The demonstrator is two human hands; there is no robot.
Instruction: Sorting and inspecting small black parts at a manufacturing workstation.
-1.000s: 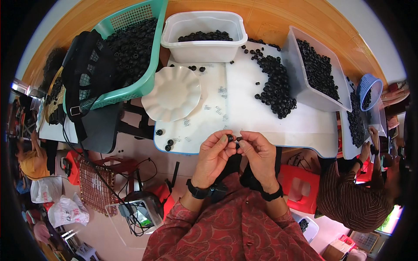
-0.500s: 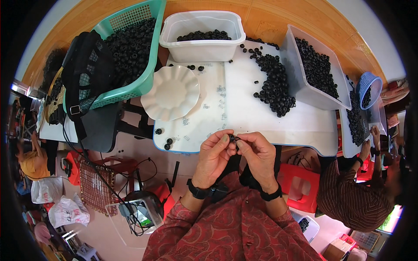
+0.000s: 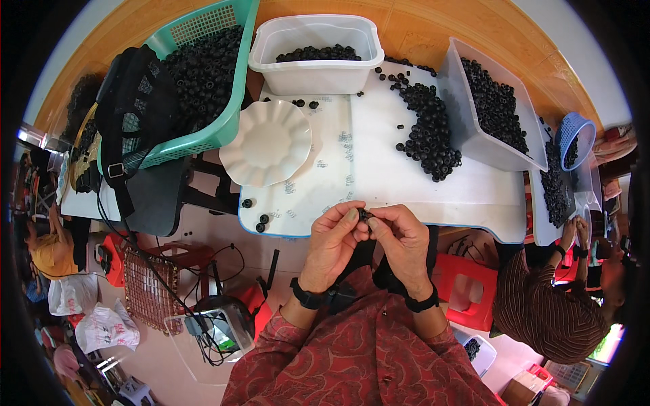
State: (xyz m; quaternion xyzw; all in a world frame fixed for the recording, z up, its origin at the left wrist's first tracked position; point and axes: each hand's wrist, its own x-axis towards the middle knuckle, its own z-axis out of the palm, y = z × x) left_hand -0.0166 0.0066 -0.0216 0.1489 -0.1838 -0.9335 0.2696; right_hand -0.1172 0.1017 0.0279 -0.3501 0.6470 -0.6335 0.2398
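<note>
Between the fingertips of both hands is a small black ring-shaped part (image 3: 364, 214), just off the table's front edge. My left hand (image 3: 333, 238) pinches it from the left with thumb and forefinger. From the other side my right hand (image 3: 399, 237) closes thumb and fingers on the same part, which is mostly covered by the fingertips. Beyond my hands, a pile of similar black parts (image 3: 433, 139) lies on the white tabletop (image 3: 379, 169). A few loose black parts (image 3: 261, 223) rest at the table's front left corner.
A scalloped white plate (image 3: 265, 143) stands on the left of the table. Behind it are a green basket (image 3: 233, 101) and a white tub (image 3: 315, 80), both with black parts. A grey bin (image 3: 467, 132) stands at right. Beyond a red stool (image 3: 467, 287), a person in stripes (image 3: 548, 311) works.
Both hands stay almost in place, still pinching the small black part. At the right, the other person's hands and head have shifted slightly.
</note>
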